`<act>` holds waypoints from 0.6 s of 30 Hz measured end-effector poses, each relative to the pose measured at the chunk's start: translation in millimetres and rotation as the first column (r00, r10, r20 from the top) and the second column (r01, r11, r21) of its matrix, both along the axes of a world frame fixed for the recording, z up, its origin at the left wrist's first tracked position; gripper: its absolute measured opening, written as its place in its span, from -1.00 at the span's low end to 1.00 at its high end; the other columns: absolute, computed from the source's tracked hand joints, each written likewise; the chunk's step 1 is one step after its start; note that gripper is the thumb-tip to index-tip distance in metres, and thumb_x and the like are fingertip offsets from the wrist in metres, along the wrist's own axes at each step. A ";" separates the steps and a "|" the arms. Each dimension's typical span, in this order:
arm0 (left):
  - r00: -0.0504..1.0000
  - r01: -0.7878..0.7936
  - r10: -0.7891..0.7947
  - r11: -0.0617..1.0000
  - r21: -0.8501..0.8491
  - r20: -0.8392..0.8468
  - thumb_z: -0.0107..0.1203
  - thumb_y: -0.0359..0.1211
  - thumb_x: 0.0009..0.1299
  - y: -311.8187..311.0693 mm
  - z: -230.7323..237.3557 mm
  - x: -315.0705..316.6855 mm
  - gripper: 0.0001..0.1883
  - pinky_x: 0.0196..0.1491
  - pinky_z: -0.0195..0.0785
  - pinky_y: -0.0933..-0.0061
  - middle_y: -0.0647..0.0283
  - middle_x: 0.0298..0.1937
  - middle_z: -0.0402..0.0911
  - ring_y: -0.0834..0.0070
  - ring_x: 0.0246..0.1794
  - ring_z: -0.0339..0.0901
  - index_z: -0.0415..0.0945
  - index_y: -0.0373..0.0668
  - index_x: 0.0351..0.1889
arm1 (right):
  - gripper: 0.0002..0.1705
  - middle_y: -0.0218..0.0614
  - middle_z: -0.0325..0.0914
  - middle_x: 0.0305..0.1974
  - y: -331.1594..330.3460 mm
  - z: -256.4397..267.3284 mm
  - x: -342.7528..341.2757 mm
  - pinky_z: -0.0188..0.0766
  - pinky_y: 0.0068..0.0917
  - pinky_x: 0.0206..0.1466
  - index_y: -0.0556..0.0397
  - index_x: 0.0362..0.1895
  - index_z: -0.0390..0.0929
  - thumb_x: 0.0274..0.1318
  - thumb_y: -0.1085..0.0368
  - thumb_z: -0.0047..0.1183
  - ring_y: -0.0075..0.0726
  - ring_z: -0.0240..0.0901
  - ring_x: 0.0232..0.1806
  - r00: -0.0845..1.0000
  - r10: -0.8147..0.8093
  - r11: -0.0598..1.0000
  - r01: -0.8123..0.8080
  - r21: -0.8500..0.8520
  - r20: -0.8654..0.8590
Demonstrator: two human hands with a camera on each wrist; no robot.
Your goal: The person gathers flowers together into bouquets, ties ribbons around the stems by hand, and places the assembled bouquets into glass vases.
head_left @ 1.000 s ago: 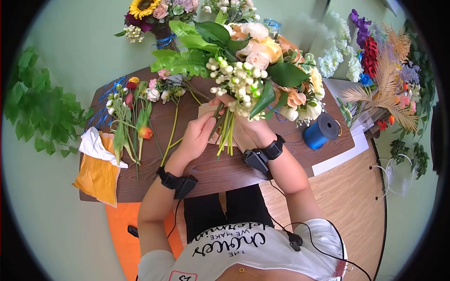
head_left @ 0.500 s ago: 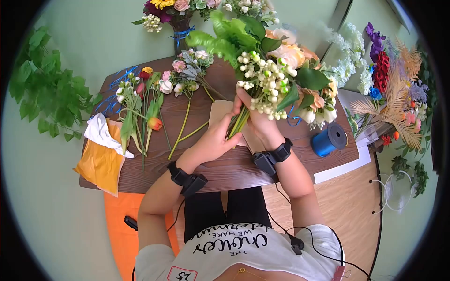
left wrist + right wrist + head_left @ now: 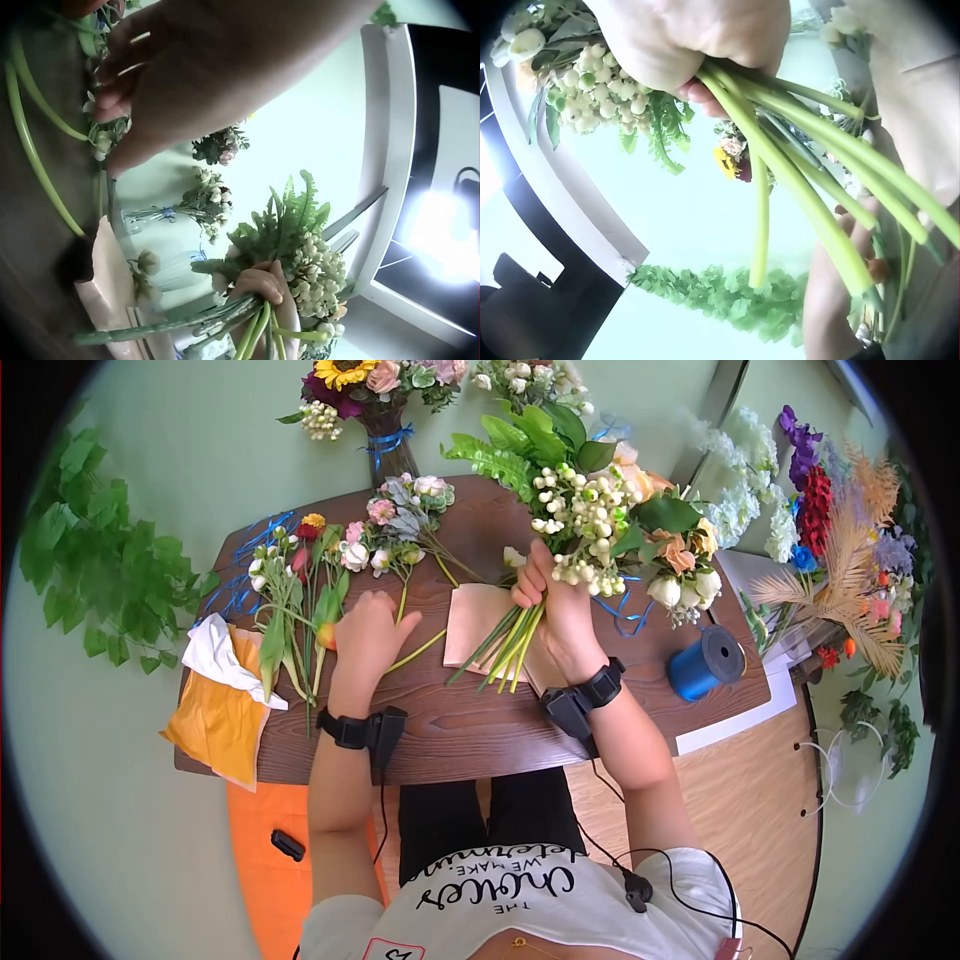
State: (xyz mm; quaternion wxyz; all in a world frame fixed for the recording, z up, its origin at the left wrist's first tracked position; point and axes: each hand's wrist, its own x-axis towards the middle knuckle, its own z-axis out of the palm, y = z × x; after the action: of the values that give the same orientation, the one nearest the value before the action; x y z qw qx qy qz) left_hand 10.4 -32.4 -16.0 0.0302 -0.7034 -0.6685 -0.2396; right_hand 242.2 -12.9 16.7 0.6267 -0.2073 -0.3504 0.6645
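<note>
My right hand [image 3: 560, 610] grips a bouquet by its green stems [image 3: 515, 645], whose cut ends fan out below the fist. White berries [image 3: 590, 525], a fern leaf [image 3: 495, 460] and peach and white blooms [image 3: 672, 555] make up its head. The right wrist view shows the fist wrapped around the thick stems [image 3: 802, 180]. My left hand [image 3: 368, 635] is apart from the bouquet, over the loose flowers at the left, beside an orange tulip [image 3: 326, 635] that it partly covers. In the left wrist view its fingers [image 3: 124, 79] reach forward with the thumb spread away.
Loose pink and white flowers [image 3: 380, 515] lie behind the left hand. Brown paper [image 3: 475, 615] lies under the bouquet stems. A blue ribbon spool [image 3: 705, 662] stands at the right, a yellow envelope [image 3: 215, 710] at the left. A sunflower bouquet [image 3: 390, 450] stands at the back.
My left hand has left the bouquet's stems and moved left to the loose flowers. The bouquet, held by my right hand alone now, has shifted to the right.
</note>
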 end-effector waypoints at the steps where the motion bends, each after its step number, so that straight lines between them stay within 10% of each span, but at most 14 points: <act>1: 0.999 -0.028 0.025 0.996 -0.084 -0.044 0.25 -0.06 0.16 0.6 -3.5 -0.9 -0.61 -0.28 0.41 0.20 0.11 -0.30 0.59 0.18 -0.31 0.57 0.54 -0.23 -0.38 | -0.68 -0.56 0.02 -0.62 -0.9 1.3 -1.0 0.01 -0.63 -0.57 -0.05 -0.52 0.20 0.33 0.27 -0.08 -0.64 -0.05 -0.63 1.000 -0.001 1.000 0.001 -0.010 0.008; 9: 0.998 -0.050 0.030 0.937 -0.346 -0.063 0.12 -0.24 0.17 8.7 -9.0 -1.4 -0.74 -0.27 0.47 0.16 0.00 -0.42 0.64 0.09 -0.41 0.62 0.57 -0.29 -0.45 | -0.80 -0.54 0.00 -0.59 2.6 -7.3 1.2 0.09 -0.61 -0.52 -0.01 -0.40 0.26 0.35 0.28 -0.17 -0.61 -0.01 -0.59 0.998 0.064 0.998 -0.064 0.011 -0.010; 10: 0.989 0.048 0.004 0.935 -0.351 0.146 0.08 -0.25 0.20 12.4 -10.9 -4.0 -0.75 -0.35 0.44 0.22 0.05 -0.47 0.61 0.17 -0.48 0.58 0.55 -0.29 -0.46 | -0.80 -0.54 0.01 -0.59 2.9 -7.4 1.3 0.09 -0.61 -0.52 -0.01 -0.40 0.26 0.35 0.28 -0.17 -0.61 0.00 -0.59 0.998 0.067 0.998 -0.066 0.010 -0.016; 14: 0.564 0.334 -0.009 0.917 -0.218 0.826 -0.09 -0.26 0.30 21.5 -2.1 -16.0 -0.75 -0.61 0.20 0.51 0.23 -0.64 0.47 0.52 -0.70 0.37 0.47 -0.22 -0.50 | -0.70 -0.57 0.02 -0.64 0.0 0.1 -3.5 0.04 -0.62 -0.57 -0.06 -0.48 0.19 0.33 0.25 -0.07 -0.64 -0.03 -0.64 1.000 0.006 0.998 -0.006 -0.059 -0.006; 18: 0.132 0.328 -0.071 0.944 0.024 0.989 -0.15 -0.28 0.36 11.9 19.5 -10.2 -0.79 -0.73 -0.07 0.69 0.34 -0.71 0.35 0.70 -0.79 0.15 0.40 -0.16 -0.45 | -0.77 -0.55 0.09 -0.64 3.8 -6.7 0.1 0.18 -0.58 -0.53 -0.01 -0.40 0.26 0.30 0.25 -0.02 -0.59 0.08 -0.62 0.995 0.076 0.997 -0.077 -0.018 -0.060</act>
State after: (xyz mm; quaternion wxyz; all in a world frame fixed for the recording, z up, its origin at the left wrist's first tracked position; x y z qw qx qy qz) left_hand 0.2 -20.6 3.5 -0.5108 -0.4624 -0.4479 -0.5698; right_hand 242.3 -9.1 10.0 0.6086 -0.1803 -0.3326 0.6975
